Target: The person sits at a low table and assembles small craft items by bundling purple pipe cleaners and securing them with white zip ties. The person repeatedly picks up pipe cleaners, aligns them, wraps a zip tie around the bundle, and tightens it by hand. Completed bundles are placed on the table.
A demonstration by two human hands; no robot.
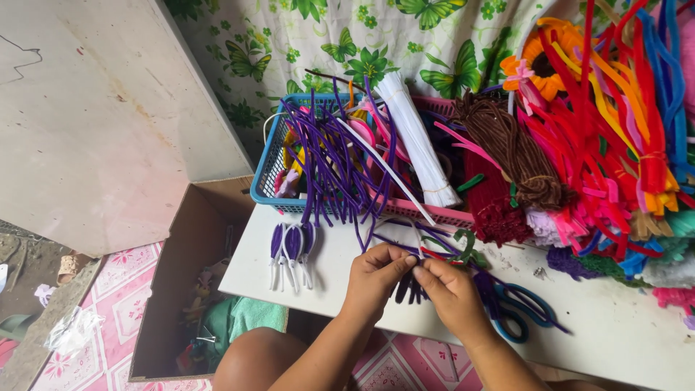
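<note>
My left hand (374, 279) and my right hand (452, 293) meet over the white table (615, 326), fingertips pinched together on a small dark purple pipe-cleaner piece (410, 286) with loops hanging below. Purple strands (394, 242) trail up from the piece toward the baskets. Three finished purple-and-white petal shapes (292, 250) lie on the table to the left of my left hand. Blue-handled scissors (517, 311) rest just right of my right hand.
A blue basket (266, 170) holds a bundle of purple pipe cleaners (329, 163); a pink basket (427, 210) holds white stems (420, 141). Brown, red and mixed-colour pipe cleaners (601, 123) pile at right. A cardboard box (181, 275) sits on the floor at left.
</note>
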